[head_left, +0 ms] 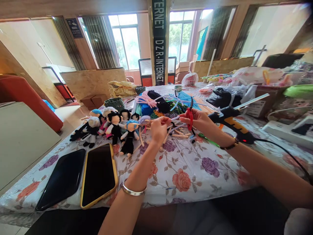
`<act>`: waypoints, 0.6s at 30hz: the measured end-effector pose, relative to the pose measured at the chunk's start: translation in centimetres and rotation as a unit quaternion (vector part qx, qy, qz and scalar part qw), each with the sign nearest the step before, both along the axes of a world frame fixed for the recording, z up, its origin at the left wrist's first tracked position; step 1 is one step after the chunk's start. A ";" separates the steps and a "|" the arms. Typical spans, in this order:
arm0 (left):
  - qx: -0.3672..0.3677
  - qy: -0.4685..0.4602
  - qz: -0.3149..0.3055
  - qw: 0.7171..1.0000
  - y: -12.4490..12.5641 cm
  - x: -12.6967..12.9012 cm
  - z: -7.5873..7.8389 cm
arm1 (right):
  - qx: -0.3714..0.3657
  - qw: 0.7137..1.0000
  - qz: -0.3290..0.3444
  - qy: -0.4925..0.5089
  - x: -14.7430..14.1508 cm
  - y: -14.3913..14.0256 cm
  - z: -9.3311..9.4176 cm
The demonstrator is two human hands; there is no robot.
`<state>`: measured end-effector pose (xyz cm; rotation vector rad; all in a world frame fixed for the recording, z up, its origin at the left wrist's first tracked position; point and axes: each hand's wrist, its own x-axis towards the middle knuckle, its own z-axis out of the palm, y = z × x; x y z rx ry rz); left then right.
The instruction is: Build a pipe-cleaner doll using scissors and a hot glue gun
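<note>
Between my two hands runs a short pale lilac fuzzy stem, like a pipe cleaner. My left hand pinches one end with thumb and fingertips. The fingertips of my right hand are at its other end, and red-handled scissors are held in the same hand, dark blades pointing up. Just left of my left hand stand several small dolls with yarn-like hair and dark or pale clothes. Cut fuzzy stem pieces in beige and lilac lie beneath and behind my hands.
A black and orange glue gun with a glue stick lies right, its cord trailing to the edge. A black phone and a yellow-cased phone lie front left. Bundled coloured stems are behind; bags and boxes crowd the right.
</note>
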<state>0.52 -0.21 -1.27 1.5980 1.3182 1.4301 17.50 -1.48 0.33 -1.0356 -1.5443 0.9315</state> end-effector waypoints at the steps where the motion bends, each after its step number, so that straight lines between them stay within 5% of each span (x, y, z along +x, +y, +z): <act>1: 0.004 0.015 -0.006 1.000 -0.1 0.0 0.1 | 0.004 1.000 0.009 0.005 0.0 0.1 -0.1; 13: 0.042 0.048 -0.027 0.998 -0.5 0.2 0.3 | -0.009 0.999 0.027 -0.028 -0.2 0.4 -0.4; 18: 0.015 -0.038 -0.044 0.998 -0.3 0.2 0.0 | -0.004 1.000 0.019 0.009 -0.7 0.0 -0.6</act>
